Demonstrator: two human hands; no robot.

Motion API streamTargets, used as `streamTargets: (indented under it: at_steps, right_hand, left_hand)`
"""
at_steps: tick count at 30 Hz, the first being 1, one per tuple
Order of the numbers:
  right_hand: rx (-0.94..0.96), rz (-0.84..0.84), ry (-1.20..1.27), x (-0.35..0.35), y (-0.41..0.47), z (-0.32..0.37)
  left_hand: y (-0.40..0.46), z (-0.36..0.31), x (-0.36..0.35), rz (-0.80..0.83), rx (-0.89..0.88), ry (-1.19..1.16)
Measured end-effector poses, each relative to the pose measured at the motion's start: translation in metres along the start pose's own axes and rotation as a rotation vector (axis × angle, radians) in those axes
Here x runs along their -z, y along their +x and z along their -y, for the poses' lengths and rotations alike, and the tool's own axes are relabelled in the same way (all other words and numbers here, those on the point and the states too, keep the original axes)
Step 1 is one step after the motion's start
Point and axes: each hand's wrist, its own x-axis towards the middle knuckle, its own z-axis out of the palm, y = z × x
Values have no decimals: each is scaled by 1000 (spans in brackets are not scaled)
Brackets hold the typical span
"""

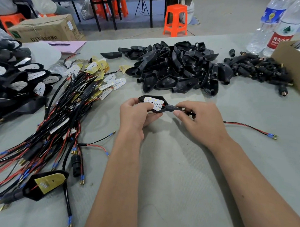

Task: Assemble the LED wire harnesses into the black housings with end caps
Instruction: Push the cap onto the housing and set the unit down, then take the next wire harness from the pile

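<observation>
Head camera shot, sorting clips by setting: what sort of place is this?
Probably a small assembly workshop: a heap of black housings, a bundle of wire harnesses on the table, and cardboard boxes on the floor.

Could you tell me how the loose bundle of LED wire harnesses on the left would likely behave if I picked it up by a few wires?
The bundle of LED wire harnesses would probably sag floppily, since its thin wires already curve loosely across the table. Because the strands cross one another, neighbours would likely drag along. The small LED boards would probably dangle and swing.
</observation>
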Motion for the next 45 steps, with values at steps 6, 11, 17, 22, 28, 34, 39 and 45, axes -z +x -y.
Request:
streamTargets:
  at_steps: [6, 11, 17, 22, 28, 34, 39, 45]
  right_hand:
    - [8, -9, 24, 1, 0, -1]
    - [-15, 0, 25, 1, -1, -1]
    - [-37, 79, -46, 5, -1, 9]
    - [-477, 188, 581, 4, 10, 39]
    - [-763, 197, 1284, -16, 61, 112]
    - [-539, 293, 939, -85, 86, 208]
    - [-363, 401, 855, -150, 79, 309]
    - [-88, 480, 497, -196, 82, 375]
  left_hand:
    - [2, 2, 0, -22, -16, -34]
    - [3, 2, -1, -63, -32, -36]
    - [1, 6, -5, 10, -87, 10]
    - [-18, -3, -9, 207, 28, -43]
    - [-51, -22, 35, 404, 92, 114]
    - [-63, -72, 161, -61, -109, 414]
    - [-78, -107, 264, -624, -262, 923]
    - [-52, -123, 340, -1001, -152, 1064]
